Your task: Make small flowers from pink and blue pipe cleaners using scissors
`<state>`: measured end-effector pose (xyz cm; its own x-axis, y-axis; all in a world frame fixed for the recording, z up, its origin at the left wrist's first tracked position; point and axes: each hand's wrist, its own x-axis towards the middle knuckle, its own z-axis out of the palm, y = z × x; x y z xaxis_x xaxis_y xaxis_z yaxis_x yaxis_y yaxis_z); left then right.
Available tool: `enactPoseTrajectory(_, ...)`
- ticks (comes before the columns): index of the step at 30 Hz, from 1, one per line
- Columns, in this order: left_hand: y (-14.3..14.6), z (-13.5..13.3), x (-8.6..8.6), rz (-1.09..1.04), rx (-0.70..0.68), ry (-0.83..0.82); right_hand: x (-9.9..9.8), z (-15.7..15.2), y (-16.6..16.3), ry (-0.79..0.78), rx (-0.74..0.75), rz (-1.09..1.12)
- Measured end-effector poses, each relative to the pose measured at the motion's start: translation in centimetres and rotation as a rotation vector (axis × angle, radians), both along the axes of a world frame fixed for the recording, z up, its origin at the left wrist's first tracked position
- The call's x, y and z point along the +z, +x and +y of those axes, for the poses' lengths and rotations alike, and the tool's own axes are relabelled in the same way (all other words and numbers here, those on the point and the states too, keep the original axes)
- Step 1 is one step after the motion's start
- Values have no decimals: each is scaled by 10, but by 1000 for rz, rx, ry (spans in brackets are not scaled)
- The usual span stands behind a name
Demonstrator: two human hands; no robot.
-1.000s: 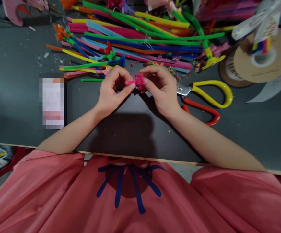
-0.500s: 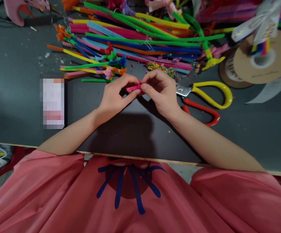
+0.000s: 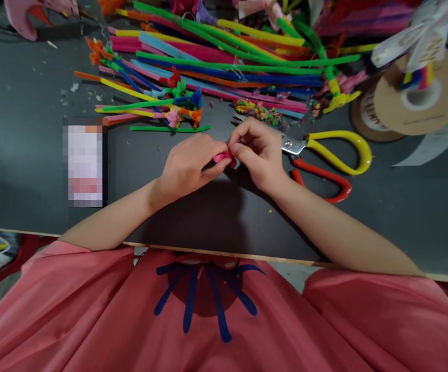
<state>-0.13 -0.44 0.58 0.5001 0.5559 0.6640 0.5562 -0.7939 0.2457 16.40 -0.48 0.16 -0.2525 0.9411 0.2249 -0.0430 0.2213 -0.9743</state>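
Dark grey table (image 3: pixel 26 170), pale wooden edge.

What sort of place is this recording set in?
Likely a craft workbench: a dark table strewn with coloured pipe cleaners, yellow-and-red scissors, a cardboard ribbon spool, and the left hand and right hand pinching a small pink piece.

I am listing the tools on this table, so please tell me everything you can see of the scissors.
The scissors lie flat on the dark table, just right of the right hand. Two long looped handles, plastic by their look, one yellow and one red, are spread apart, so the scissors are open. Grey metal shows at the joint. The blades run under the right hand, which pinches a small pink piece with the left hand; whether it touches them cannot be told.
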Motion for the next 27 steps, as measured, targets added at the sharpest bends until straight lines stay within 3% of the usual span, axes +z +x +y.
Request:
enactPoseTrajectory(12, -1, 3, 1, -118, -14, -272, -3, 5, -1, -47, -50, 20)
enactPoseTrajectory(20, -3, 8, 2, -348, 82, -513, -3, 6, -3, -90, 19, 118)
enactPoseTrajectory(27, -2, 12, -2, -416, 94, -615, -2, 7, -3, -175, 49, 151)
